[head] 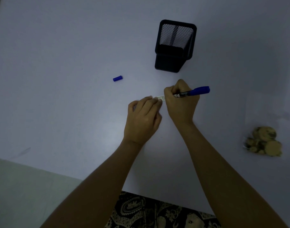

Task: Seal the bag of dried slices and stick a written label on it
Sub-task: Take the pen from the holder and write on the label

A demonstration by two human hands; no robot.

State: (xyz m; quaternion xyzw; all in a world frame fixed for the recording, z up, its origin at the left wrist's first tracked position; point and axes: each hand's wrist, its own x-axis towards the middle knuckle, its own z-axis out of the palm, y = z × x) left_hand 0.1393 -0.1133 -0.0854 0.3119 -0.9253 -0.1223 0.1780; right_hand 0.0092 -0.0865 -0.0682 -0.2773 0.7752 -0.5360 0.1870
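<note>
A small white label [160, 97] lies flat on the white table [67, 104], with some marks on its right end. My left hand [143, 119] presses its fingertips on the label's left part. My right hand [180, 101] is closed around a blue marker [192, 92], tip down on the label, the barrel pointing right. The marker's blue cap [117, 78] lies apart on the table to the left. A clear bag of dried slices [262, 142] rests at the right edge, away from both hands.
A black mesh pen holder [174, 46] stands just behind my right hand. The table's near edge runs diagonally at lower left, with a pale floor [25, 186] beyond it. Patterned cloth [157, 213] shows at the bottom, between my forearms.
</note>
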